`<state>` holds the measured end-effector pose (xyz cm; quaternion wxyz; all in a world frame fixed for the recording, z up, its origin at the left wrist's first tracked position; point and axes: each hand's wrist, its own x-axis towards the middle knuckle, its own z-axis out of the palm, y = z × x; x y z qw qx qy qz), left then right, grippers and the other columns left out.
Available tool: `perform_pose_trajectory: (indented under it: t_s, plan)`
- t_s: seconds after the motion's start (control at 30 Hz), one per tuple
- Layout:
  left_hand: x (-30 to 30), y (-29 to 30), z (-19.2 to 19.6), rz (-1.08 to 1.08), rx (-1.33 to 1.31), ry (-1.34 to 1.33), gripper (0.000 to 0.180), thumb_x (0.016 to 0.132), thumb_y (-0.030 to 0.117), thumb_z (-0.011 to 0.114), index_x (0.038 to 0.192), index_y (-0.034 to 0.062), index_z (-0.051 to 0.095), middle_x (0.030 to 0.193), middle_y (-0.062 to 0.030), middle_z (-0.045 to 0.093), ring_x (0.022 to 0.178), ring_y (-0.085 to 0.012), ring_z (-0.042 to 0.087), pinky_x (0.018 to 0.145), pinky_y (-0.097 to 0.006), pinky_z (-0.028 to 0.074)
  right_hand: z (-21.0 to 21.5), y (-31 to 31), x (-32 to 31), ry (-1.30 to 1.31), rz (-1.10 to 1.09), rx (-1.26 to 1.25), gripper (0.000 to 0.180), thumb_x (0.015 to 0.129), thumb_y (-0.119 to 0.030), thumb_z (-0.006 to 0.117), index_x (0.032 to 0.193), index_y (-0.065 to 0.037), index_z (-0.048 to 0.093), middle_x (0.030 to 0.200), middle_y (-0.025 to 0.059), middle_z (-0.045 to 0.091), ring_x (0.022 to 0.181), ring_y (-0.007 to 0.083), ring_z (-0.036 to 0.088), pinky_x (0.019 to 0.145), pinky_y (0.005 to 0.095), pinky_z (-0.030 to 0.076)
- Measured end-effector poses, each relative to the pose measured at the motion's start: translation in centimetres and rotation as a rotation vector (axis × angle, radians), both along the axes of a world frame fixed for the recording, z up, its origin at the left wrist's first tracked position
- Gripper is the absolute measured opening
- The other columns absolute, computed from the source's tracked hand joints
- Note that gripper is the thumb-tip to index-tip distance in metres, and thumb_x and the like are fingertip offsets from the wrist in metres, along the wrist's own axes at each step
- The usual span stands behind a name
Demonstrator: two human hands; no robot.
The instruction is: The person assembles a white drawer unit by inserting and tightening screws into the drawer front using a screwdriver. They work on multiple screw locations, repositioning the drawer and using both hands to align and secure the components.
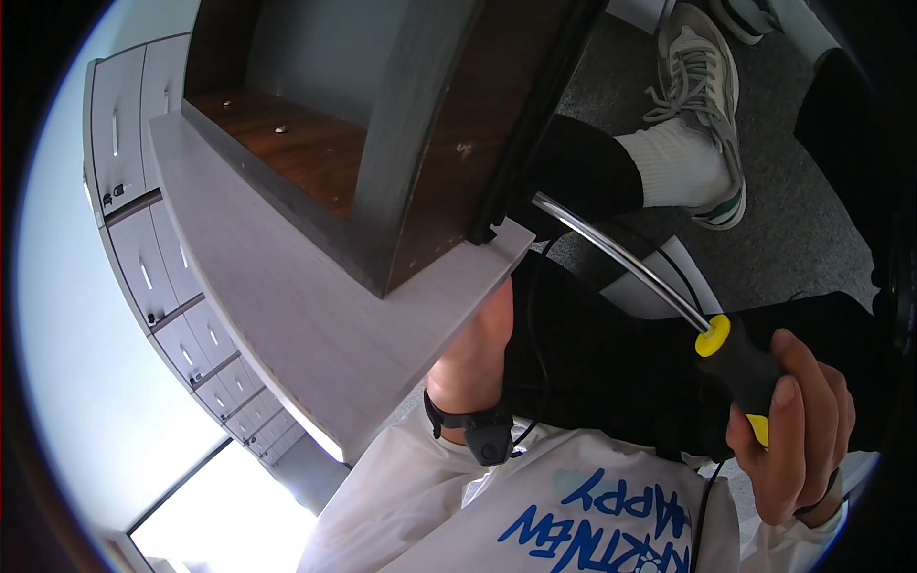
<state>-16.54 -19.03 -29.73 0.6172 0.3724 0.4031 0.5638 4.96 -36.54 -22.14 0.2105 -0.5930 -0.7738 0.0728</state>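
Observation:
A screwdriver [626, 265] with a long metal shaft and a black and yellow handle is in my right hand [800, 430], its fingers wrapped round the handle. The shaft points up and left, its tip close to the corner of a pale wooden panel [315, 296]. My left hand [482, 334] reaches up behind that panel's near edge, so its fingers are hidden; a black band with a small device [491, 435] circles the wrist. The panel is against a tilted drawer [382, 201] with dark grey edges and a brown inside, where a few small pale bits lie.
A black rail [535, 115] runs along the drawer's right side. Beyond it are a grey shoe [702, 86] and white sock over dark carpet, with a white sheet [659, 282] below. Pale lockers [158, 263] line the left. A thin black cable [538, 325] hangs past my left wrist.

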Motion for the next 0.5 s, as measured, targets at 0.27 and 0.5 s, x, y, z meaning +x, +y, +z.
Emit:
perform_pose_trajectory:
  t_s: [0.27, 0.5]
  plan:
    - [0.3, -0.2, -0.4, 0.021, -0.009, -0.052, 0.035, 0.098, 0.037, 0.058, 0.109, 0.0047, 0.064, 0.097, -0.0074, 0.061, 0.085, -0.0166, 0.048, 0.077, -0.03, 0.037, 0.4, 1.6, 0.9, 1.465, -0.693, -0.879, 0.043, 0.092, -0.036, 0.065, 0.113, -0.001, 0.049, 0.084, 0.0117, 0.062, 0.042, 0.0107, 0.052, 0.04, 0.0195, 0.044]
    - [0.0, -0.2, -0.3, 0.015, 0.007, -0.031, 0.034, 0.098, 0.036, 0.059, 0.109, 0.0045, 0.064, 0.097, -0.0074, 0.061, 0.085, -0.0168, 0.049, 0.077, -0.03, 0.037, 0.6, 1.5, 0.6, 0.538, -0.168, -0.357, 0.066, 0.074, -0.024, 0.085, 0.119, -0.006, 0.04, 0.111, 0.0218, 0.051, 0.081, 0.0189, 0.066, 0.052, 0.0229, 0.054]
